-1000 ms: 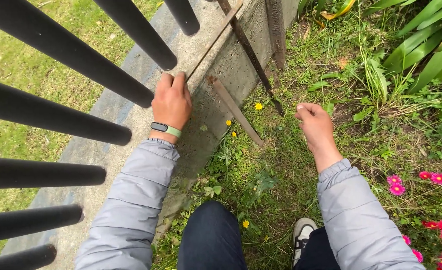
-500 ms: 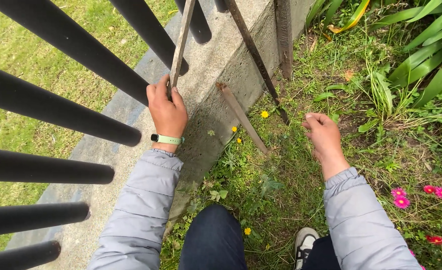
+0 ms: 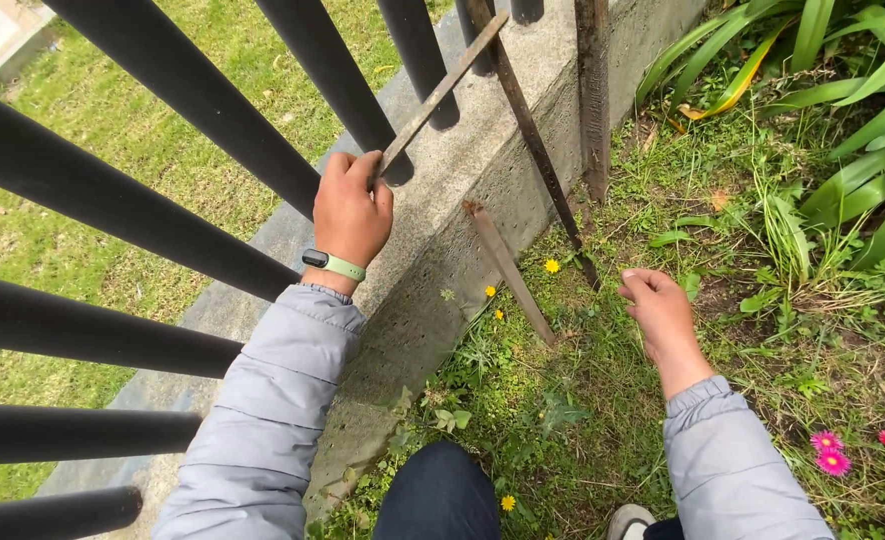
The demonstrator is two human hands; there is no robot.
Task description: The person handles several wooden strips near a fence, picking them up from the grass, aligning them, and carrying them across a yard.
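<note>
- Sleeves [image 3: 263, 420]: pale grey, quilted, elastic cuffs.
- Left wrist: light green band [image 3: 334, 264] with a dark face.
- Trousers [image 3: 441, 495]: dark navy.
- Shoe [image 3: 631, 522]: white, partly visible.

thin rusty metal strip [image 3: 441, 93]: flat, narrow, brown. lower end gripped in the left hand [image 3: 351, 215] above the concrete ledge [image 3: 483, 150]; upper end slants up and right across the black fence bars [image 3: 333, 70].

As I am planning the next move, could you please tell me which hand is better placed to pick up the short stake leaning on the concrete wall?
Probably the right hand: it hangs empty over the grass, close to the stake. The left hand is closed around a thin stick up by the bars.
</note>
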